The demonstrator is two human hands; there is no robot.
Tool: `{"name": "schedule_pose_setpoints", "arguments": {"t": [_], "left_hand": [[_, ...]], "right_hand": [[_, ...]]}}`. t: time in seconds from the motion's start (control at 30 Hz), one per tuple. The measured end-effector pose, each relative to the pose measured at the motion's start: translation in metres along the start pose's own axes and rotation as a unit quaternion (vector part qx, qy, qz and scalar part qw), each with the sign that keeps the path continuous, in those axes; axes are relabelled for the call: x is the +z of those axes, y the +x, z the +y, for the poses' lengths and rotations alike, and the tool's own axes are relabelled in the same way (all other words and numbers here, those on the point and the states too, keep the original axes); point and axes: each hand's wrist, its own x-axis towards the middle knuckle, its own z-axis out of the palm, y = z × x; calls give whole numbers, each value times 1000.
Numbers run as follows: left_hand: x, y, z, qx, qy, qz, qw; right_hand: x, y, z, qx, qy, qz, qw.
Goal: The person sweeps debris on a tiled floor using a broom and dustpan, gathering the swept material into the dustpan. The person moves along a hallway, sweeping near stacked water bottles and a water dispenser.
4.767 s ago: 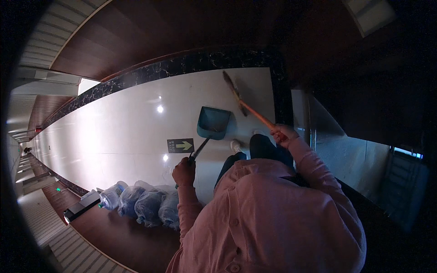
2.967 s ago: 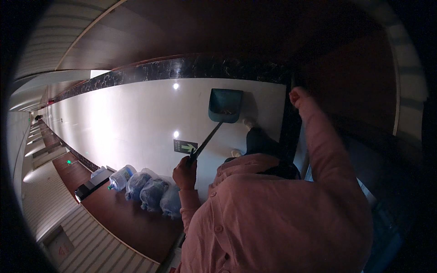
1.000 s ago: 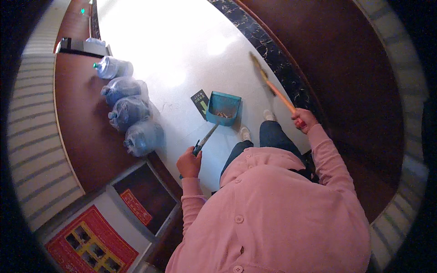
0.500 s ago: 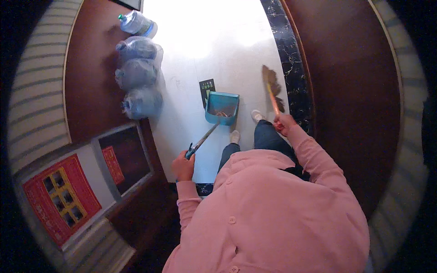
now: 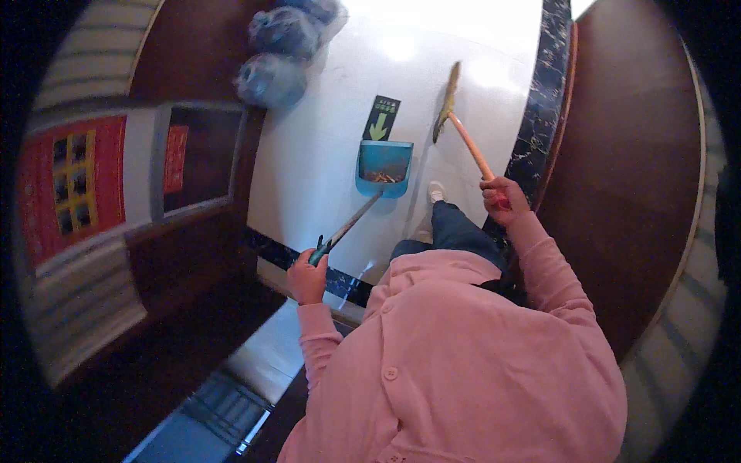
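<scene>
My left hand (image 5: 307, 276) grips the end of a long grey handle that runs up to a blue dustpan (image 5: 384, 167) held just above the white floor; brown debris lies inside the pan. My right hand (image 5: 503, 201) is closed around the orange handle of a broom (image 5: 450, 108), whose bristle head points away from me, to the right of the dustpan. My pink sleeves and jacket fill the lower middle. One white shoe (image 5: 436, 190) shows below the pan.
A green arrow sticker (image 5: 382, 118) lies on the white floor beyond the dustpan. Several filled bluish bags (image 5: 272, 77) sit at the far left. A dark marble border (image 5: 544, 92) and brown wall run along the right; a red poster panel (image 5: 69, 181) stands on the left.
The view has swung round: the bags and poster have shifted and the corridor floor now runs straight ahead. Both hands have kept hold of the dustpan handle and the broom throughout.
</scene>
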Motion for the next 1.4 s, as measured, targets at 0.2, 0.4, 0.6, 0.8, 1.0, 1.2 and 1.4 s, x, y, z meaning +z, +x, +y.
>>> {"name": "schedule_pose_setpoints", "arguments": {"t": [0.2, 0.4, 0.6, 0.8, 1.0, 1.2, 1.4], "left_hand": [[19, -92, -54, -97, -27, 37, 994], [42, -195, -101, -234, -46, 46, 970], [57, -294, -132, -343, -126, 89, 926], [54, -362, -152, -446, -141, 115, 877], [25, -404, -143, -539, -150, 134, 818], [7, -393, -113, -572, -89, 153, 801], [12, -358, -107, -579, -103, 188, 786]], "right_hand": [[0, -6, 15, 127, 79, -62, 987], [-1, -20, 88, 145, -150, -7, 978], [-19, -30, 128, 179, -326, 72, 926], [-36, -16, 159, 244, -451, 75, 855], [-50, 7, 183, 389, -455, 131, 790], [-43, 57, 205, 478, -546, 169, 667], [-24, 120, 229, 455, -500, 203, 708]]}}
